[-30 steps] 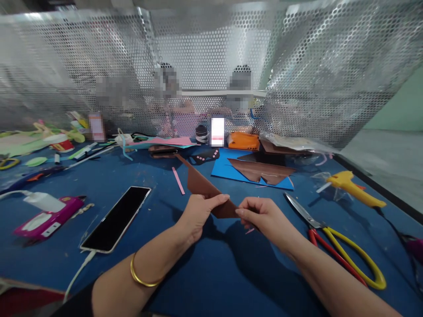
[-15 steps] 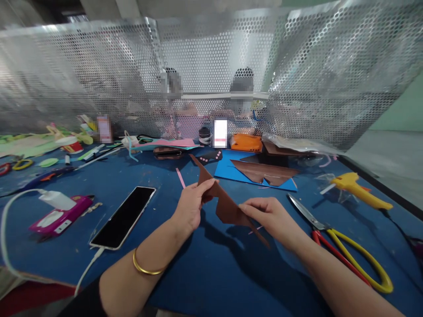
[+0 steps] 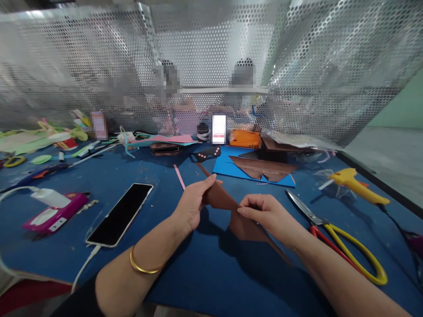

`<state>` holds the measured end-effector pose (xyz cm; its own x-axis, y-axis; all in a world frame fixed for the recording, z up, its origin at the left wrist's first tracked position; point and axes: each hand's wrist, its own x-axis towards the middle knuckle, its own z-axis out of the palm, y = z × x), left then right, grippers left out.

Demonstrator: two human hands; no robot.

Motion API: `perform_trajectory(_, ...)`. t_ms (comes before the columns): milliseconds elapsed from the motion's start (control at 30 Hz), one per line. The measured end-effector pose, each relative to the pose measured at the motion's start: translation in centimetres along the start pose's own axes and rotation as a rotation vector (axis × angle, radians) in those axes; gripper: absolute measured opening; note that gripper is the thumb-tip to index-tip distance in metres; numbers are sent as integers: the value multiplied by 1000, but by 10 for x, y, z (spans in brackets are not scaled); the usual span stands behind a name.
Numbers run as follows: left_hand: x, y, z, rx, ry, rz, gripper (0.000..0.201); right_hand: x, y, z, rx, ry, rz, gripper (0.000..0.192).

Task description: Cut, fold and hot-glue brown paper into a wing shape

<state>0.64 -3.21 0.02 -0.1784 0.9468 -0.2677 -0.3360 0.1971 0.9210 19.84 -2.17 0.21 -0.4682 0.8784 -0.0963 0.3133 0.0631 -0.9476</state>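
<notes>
Both my hands hold one long brown paper cutout low over the blue table. My left hand, with a gold bangle on its wrist, pinches the cutout near its far end. My right hand pinches it nearer the middle, and the pointed near end of the cutout trails down past my right wrist. A thin tip sticks out beyond my left fingers toward the back.
A black phone on a white cable lies left of my hands. Scissors with red and yellow handles lie to the right, a yellow glue gun beyond them. Blue paper with brown cutouts lies behind. A perforated metal screen closes the back; people sit behind it.
The brown cutout has been drawn through my fingers toward me, so more of it hangs past my right hand. My left hand's grip shifted toward the far end.
</notes>
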Motion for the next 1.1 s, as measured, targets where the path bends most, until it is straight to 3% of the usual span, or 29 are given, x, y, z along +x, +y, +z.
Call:
perform_trajectory(233, 4, -1, -2, 9, 70, 124, 25, -1, -3, 1, -42, 13, -12, 23)
perform_trajectory(467, 1, 1, -1, -22, -48, 53, 49, -1, 2, 2, -3, 120, -33, 24)
perform_trajectory(600, -1, -1, 1, -28, -99, 22, 37, -1, -2, 1, 14, 141, -33, 25)
perform_trajectory(833, 5, 1, -4, -78, 65, 85, 30, -3, -3, -5, 210, 2, 110, 38)
perform_trajectory(1100, 7, 3, -5, -63, 138, 168, 33, -2, -10, -23, -183, 123, -83, 25)
